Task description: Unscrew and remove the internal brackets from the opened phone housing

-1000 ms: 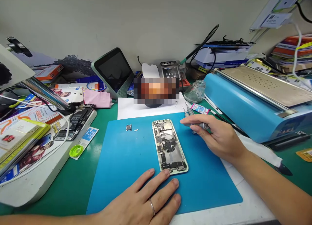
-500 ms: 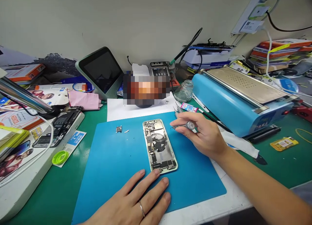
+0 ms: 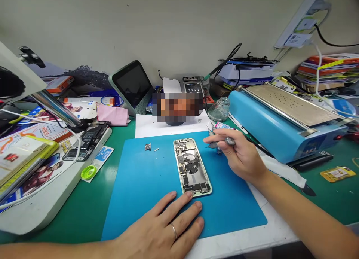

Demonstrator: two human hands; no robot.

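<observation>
An opened phone [image 3: 193, 167] with bare inner parts lies on the blue mat [image 3: 146, 184]. My left hand [image 3: 171, 225] rests flat with fingers spread, a fingertip at the phone's bottom edge. To the right of the phone, my right hand [image 3: 238, 150] pinches a grey screwdriver [image 3: 217, 144], its tip pointing left and clear of the phone. Tweezers [image 3: 211, 128] show just beyond those fingers; whether the hand also holds them I cannot tell. A small circuit piece [image 3: 147, 146] and a little silvery part [image 3: 156, 149] lie on the mat's upper left.
A blue machine with a metal plate [image 3: 280, 113] stands at the right. Behind the mat are a glass jar [image 3: 220, 108], a soldering station [image 3: 194, 87] and a screen [image 3: 133, 81]. At left lie another opened phone [image 3: 89, 139], a green cap [image 3: 88, 172] and a lamp post [image 3: 61, 109].
The view has turned a little left, so everything sits further right. The screwdriver has tilted in my right hand, its end cap now facing more to the right. My left hand stays at the phone's edge.
</observation>
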